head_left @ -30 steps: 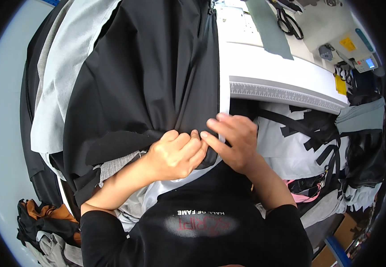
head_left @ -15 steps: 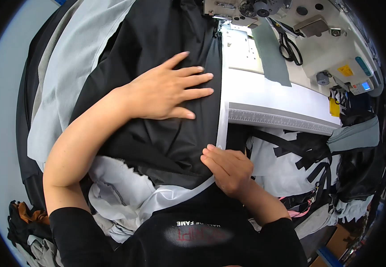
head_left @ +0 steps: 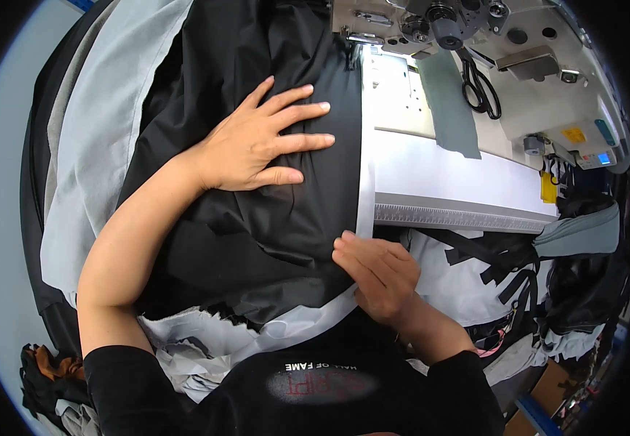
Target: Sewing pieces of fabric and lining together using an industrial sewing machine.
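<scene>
A large piece of black fabric [head_left: 257,240] covers the middle of the sewing table, with a white strip [head_left: 366,167] along its right edge. That edge runs up to the sewing machine [head_left: 438,29], where it lies beneath the needle area. My left hand [head_left: 260,142] rests flat on the black fabric, fingers spread. Near the table's front edge, my right hand [head_left: 380,272] has its fingers pressed together on the fabric's edge and white strip. The right thumb is mostly hidden.
A ruler [head_left: 460,216] lines the table's front edge. Black scissors [head_left: 480,87] and a grey-green cloth strip [head_left: 449,109] lie right of the needle area. Black straps and white cloth [head_left: 446,269] hang below right. Grey fabric [head_left: 104,131] lies at left.
My left hand has slid slightly left over the black fabric, fingers still spread. The fabric has shifted and smoothed near the seam. My right hand keeps its pinch, moved slightly right.
</scene>
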`<action>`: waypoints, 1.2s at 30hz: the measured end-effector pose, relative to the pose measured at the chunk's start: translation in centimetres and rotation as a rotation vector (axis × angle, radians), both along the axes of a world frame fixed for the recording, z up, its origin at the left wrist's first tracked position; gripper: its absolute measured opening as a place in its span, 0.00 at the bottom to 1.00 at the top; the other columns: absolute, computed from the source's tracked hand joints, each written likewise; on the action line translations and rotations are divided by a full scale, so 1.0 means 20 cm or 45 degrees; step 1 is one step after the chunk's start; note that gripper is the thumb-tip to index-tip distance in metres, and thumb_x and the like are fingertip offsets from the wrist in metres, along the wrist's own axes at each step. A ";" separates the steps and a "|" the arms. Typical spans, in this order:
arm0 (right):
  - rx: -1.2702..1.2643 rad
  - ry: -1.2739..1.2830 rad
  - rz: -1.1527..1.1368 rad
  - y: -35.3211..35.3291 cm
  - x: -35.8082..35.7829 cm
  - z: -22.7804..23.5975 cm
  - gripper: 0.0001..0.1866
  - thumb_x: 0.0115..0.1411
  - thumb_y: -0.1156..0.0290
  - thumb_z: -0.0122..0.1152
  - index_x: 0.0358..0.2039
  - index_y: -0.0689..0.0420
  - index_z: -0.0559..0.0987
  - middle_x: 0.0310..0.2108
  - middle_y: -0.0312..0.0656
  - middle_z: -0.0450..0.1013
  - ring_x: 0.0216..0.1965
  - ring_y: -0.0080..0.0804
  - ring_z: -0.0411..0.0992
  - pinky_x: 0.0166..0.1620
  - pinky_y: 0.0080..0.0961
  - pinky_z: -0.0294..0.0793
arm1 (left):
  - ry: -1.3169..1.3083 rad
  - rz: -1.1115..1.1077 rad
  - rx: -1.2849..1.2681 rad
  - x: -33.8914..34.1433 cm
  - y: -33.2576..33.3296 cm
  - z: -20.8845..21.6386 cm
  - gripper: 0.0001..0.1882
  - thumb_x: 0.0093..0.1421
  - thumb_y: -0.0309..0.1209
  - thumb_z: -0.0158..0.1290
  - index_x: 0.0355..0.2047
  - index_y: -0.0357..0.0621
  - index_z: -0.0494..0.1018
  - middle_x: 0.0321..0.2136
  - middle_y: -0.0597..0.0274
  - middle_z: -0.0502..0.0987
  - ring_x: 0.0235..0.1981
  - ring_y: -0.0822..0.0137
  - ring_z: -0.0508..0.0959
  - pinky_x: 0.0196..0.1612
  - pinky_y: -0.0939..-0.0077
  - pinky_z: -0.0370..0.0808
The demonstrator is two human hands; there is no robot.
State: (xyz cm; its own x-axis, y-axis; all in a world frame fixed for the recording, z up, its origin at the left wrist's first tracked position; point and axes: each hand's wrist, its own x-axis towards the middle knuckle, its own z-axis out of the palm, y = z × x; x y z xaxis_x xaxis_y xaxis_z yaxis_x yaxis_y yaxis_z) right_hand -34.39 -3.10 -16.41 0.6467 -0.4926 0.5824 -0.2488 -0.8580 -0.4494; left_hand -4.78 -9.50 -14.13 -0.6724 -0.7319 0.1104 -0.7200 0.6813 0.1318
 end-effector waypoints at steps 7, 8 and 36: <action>-0.095 0.037 0.017 -0.17 0.05 0.00 0.11 0.52 0.80 0.59 0.37 0.63 0.82 0.38 0.45 0.81 0.44 0.37 0.81 0.44 0.28 0.78 | -0.005 0.062 -0.019 0.06 -0.15 -0.03 0.31 0.64 0.61 0.42 0.61 0.62 0.71 0.67 0.59 0.60 0.70 0.50 0.54 0.69 0.36 0.46; -0.107 0.045 0.029 -0.18 0.05 0.00 0.11 0.52 0.79 0.59 0.37 0.62 0.82 0.38 0.45 0.81 0.44 0.36 0.81 0.44 0.28 0.78 | 0.000 0.064 -0.020 0.07 -0.17 -0.03 0.31 0.64 0.61 0.42 0.61 0.62 0.71 0.67 0.59 0.60 0.70 0.50 0.54 0.69 0.36 0.46; -0.285 0.087 -0.078 -0.77 0.27 0.02 0.12 0.43 0.80 0.60 0.32 0.59 0.79 0.33 0.39 0.79 0.34 0.31 0.78 0.34 0.27 0.70 | 0.081 0.468 -0.252 0.28 -0.85 -0.18 0.23 0.68 0.48 0.42 0.56 0.54 0.73 0.55 0.59 0.71 0.61 0.58 0.67 0.65 0.49 0.57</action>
